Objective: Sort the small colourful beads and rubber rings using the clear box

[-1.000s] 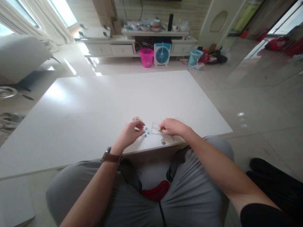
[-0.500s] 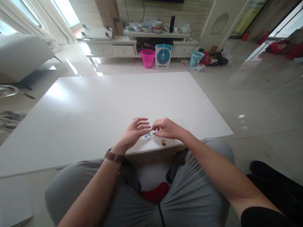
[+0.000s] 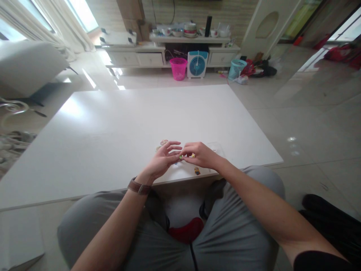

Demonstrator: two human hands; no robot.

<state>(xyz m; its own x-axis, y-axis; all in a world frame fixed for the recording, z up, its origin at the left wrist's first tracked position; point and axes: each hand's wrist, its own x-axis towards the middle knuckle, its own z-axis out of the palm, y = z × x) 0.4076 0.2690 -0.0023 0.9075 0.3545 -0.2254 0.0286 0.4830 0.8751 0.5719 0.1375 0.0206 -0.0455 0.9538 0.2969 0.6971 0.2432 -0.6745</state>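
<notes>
My left hand [image 3: 164,160], with a brown watch strap on its wrist, pinches with thumb and forefinger; its other fingers stretch out. My right hand [image 3: 199,153] meets it from the right, its fingertips closed together. A small green piece [image 3: 181,157] shows where the two sets of fingertips meet; its exact kind is too small to make out. Beneath the right fingers a small yellow-and-white piece [image 3: 193,155] is partly visible. A yellow-and-blue cartoon figure charm [image 3: 197,171] lies near the table edge. A bit of blue [image 3: 176,163] peeks out below the left thumb.
Small ring-like loops [image 3: 164,142] lie beyond my left hand on the white table [image 3: 118,128]. A clear plastic tray [image 3: 216,146] sits past my right hand. Farther off on the floor stand a pink basket [image 3: 178,69], a blue fan [image 3: 197,64] and a light-blue basket [image 3: 237,69].
My hands have come together, fingertips now meeting around the green piece. The left hand covers more of the blue piece. The whole view has shifted slightly.
</notes>
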